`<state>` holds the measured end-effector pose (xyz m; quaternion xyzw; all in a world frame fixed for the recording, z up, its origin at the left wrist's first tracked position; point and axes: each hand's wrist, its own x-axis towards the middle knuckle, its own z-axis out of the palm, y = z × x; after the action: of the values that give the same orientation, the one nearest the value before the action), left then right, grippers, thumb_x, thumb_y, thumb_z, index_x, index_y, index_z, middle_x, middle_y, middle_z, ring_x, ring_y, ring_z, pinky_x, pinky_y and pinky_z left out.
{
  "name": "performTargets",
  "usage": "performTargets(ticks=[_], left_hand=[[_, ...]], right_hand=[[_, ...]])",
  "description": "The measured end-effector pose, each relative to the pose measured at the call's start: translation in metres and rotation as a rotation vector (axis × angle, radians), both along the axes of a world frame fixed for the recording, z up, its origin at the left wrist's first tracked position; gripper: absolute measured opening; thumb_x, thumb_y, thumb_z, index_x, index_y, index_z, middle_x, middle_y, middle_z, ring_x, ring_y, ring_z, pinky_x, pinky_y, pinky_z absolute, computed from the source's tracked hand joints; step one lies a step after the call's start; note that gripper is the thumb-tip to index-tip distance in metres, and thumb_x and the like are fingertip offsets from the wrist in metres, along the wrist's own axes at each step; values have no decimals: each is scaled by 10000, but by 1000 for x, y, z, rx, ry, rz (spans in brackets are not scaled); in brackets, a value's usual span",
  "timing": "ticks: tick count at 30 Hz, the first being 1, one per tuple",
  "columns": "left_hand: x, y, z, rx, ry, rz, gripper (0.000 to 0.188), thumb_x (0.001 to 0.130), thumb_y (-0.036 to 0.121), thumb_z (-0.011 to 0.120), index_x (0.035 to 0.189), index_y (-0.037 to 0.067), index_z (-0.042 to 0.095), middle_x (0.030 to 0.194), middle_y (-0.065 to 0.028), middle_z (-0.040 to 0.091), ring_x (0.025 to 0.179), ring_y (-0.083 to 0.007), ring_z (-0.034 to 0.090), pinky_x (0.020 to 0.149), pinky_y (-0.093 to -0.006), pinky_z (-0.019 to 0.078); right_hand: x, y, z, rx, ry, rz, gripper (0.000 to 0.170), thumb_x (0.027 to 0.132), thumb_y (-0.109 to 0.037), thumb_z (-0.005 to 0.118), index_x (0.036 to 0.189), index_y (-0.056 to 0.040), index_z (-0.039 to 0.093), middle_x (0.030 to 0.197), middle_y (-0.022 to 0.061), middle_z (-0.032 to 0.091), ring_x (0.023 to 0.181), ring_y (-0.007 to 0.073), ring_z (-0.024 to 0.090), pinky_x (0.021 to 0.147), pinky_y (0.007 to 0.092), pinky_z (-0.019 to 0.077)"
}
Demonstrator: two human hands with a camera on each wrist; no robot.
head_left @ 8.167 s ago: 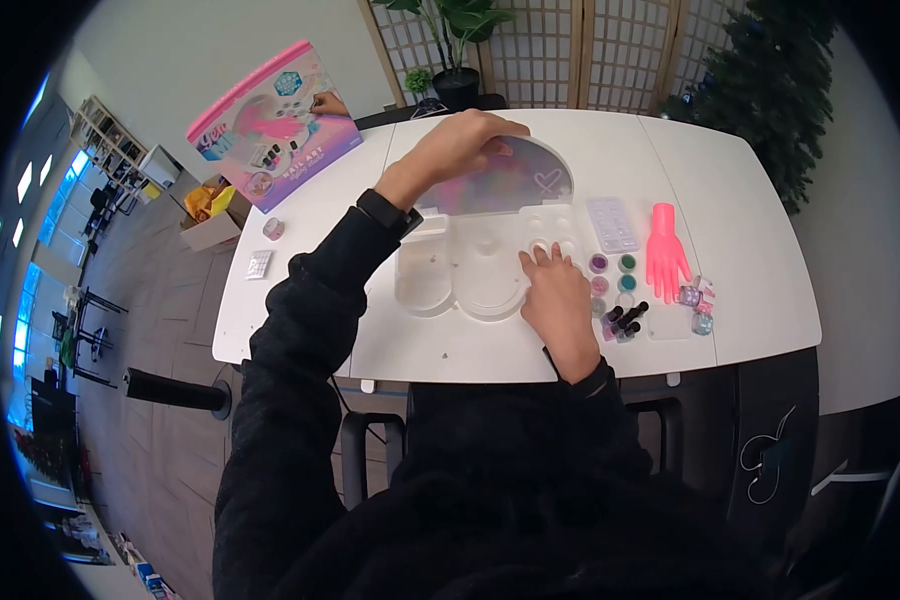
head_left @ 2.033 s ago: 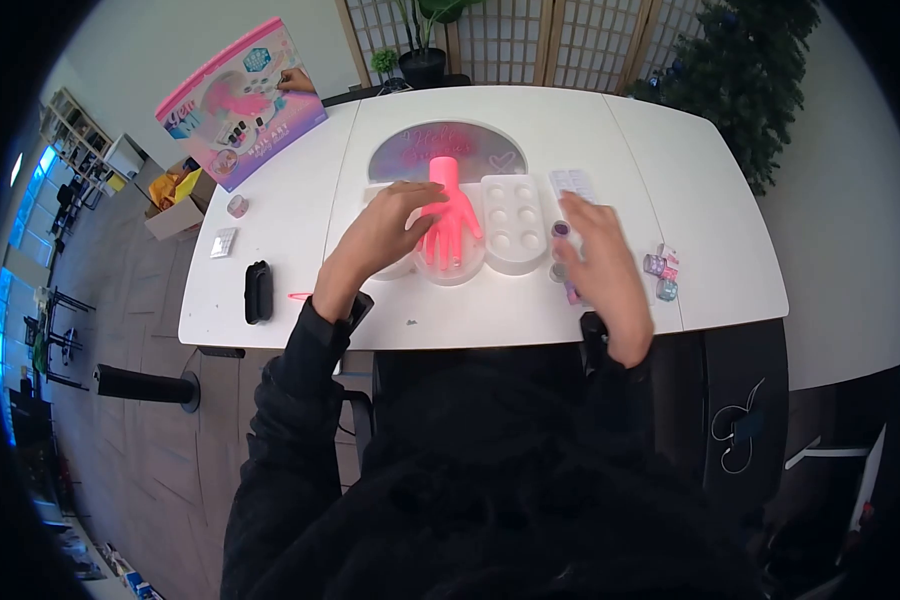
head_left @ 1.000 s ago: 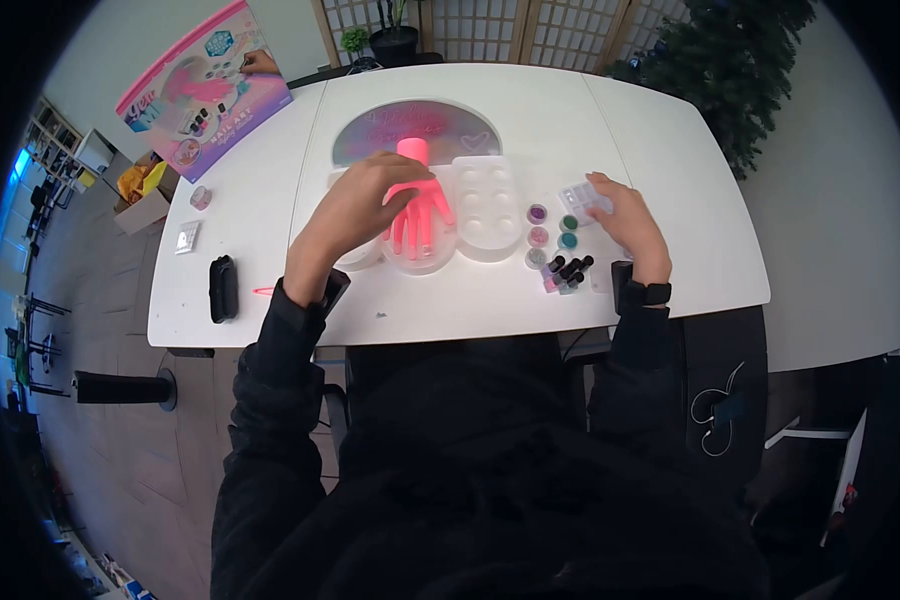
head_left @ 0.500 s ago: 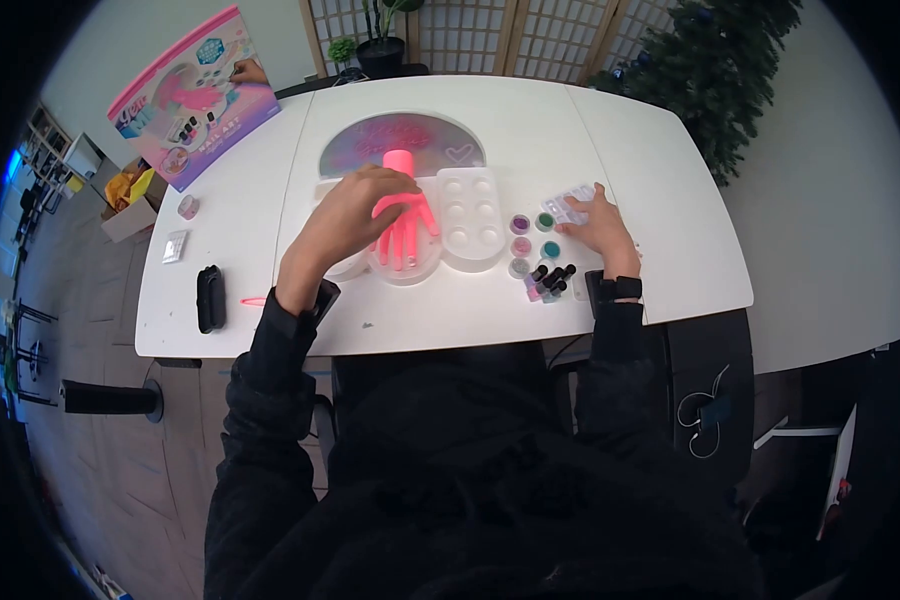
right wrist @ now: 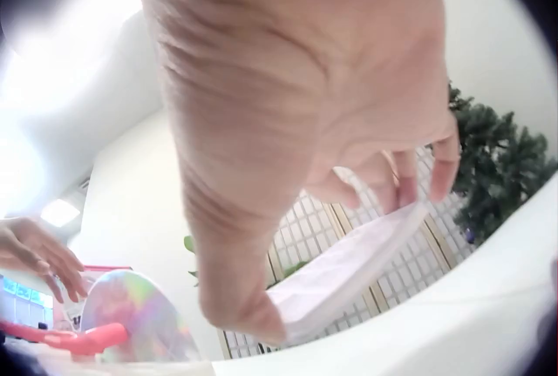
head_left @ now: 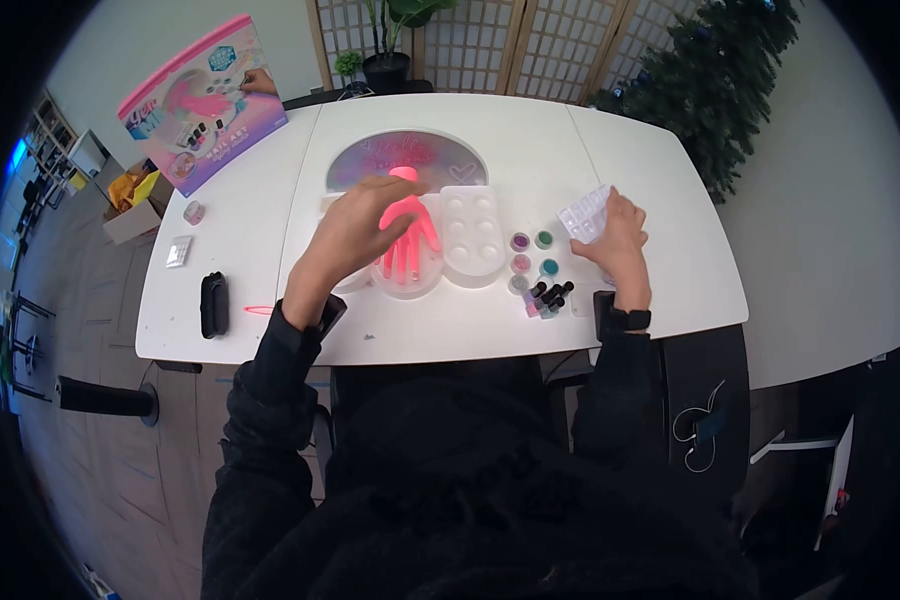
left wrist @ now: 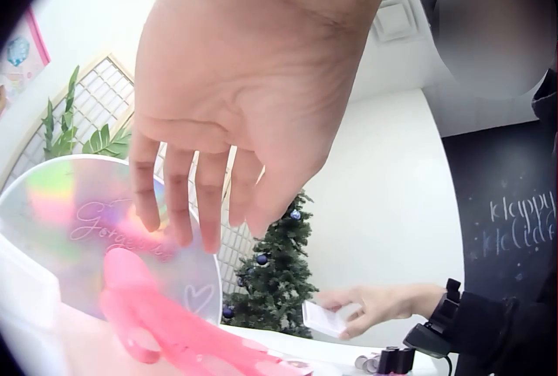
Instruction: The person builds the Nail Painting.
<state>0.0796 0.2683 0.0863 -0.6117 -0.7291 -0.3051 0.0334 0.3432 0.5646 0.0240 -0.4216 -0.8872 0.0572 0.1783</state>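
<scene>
My right hand (head_left: 618, 247) grips a clear compartment case (head_left: 585, 214) by its edges, tilted above the table's right side; in the right wrist view the thumb is at one end of the case (right wrist: 340, 276) and fingertips at the other. My left hand (head_left: 355, 228) hovers over the pink model hand (head_left: 402, 240) with its fingers loosely bent and nothing held. In the left wrist view a gap shows between my left hand (left wrist: 244, 88) and the pink hand (left wrist: 166, 324). The pink hand lies on the white base, before the shiny half-round panel (head_left: 410, 160).
A white tray with round wells (head_left: 472, 238) adjoins the base. Purple (head_left: 520, 242), green (head_left: 544, 239) and other small pots stand beside black-capped bottles (head_left: 550, 296). At the left are a black case (head_left: 214, 305), a pink band (head_left: 259, 310) and the printed box (head_left: 205, 105).
The pink hand has come onto the base, and the well tray now shows beside it. My right hand has reached the clear case and lifted it, tilting it up. My left hand stays over the pink hand.
</scene>
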Motion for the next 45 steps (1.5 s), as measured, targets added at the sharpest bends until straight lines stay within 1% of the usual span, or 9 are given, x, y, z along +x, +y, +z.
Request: performTargets(ticks=[7,10,11,14,19,22,29,39,45], left_hand=[[33,9,21,130,-564,-271,728,1025,126,743,1669,111,405,1460,-116,643,1075,-187,708,938,-330,596],[45,8,30,84,-750,-242,727,1012,113,762,1657,102,426,1476,-116,631,1080,-194,697,942,-339,599],[39,14,22,112,-645,-249,718,987,147,796,1622,114,462,1378,-167,673,960,-194,714,828,-318,602],[24,3,25,114,-500,-298,773,964,64,798,1648,134,445,1330,-166,683,1025,-197,701,890,-318,598],[-37,-29,15,248,-354,210,375,905,-32,771,1225,46,591,783,-182,684,750,-314,684,733,-418,557],[-79,-37,-11,263,-264,250,390,897,-41,774,1234,38,594,824,-183,701,763,-341,692,759,-421,566],[-94,-25,-28,311,-304,243,309,932,-82,763,1186,-8,601,1179,-139,742,1060,-230,762,818,-333,641],[-82,-16,-42,428,-359,181,269,871,-108,800,1095,-13,686,1064,-105,702,941,-220,757,778,-328,674],[-84,-23,-42,500,-256,334,131,854,-109,803,941,-15,778,1025,-78,675,941,-195,734,740,-322,662]], right_hand=[[-4,-84,80,249,307,607,1090,646,-136,911,1610,-36,413,1669,170,403,1498,407,380,1187,511,359],[-23,-139,90,225,273,734,1066,646,-79,882,1608,-51,426,1684,176,386,1499,411,401,1191,502,366],[-30,-153,90,178,233,775,1052,678,-63,891,1614,-14,412,1720,190,338,1523,428,375,1241,499,340],[-49,-178,73,104,279,760,1033,698,-30,885,1615,-19,409,1729,197,323,1578,430,313,1255,497,333],[-68,-190,39,-46,297,894,892,821,-129,894,1590,-26,455,1712,208,358,1590,412,336,1285,533,335],[-79,-200,13,4,219,1002,802,792,-112,902,1507,-22,549,1665,167,427,1564,417,360,1283,544,339],[-81,-206,1,-19,58,883,724,858,-60,822,1531,-85,558,1603,108,487,1547,388,380,1240,589,364],[-78,-186,2,-93,194,909,574,839,24,779,1393,-2,630,1455,101,573,1504,391,447,1150,527,473],[-77,-189,1,-84,207,899,555,825,35,777,1364,13,648,1445,101,580,1500,391,454,1096,460,538]])
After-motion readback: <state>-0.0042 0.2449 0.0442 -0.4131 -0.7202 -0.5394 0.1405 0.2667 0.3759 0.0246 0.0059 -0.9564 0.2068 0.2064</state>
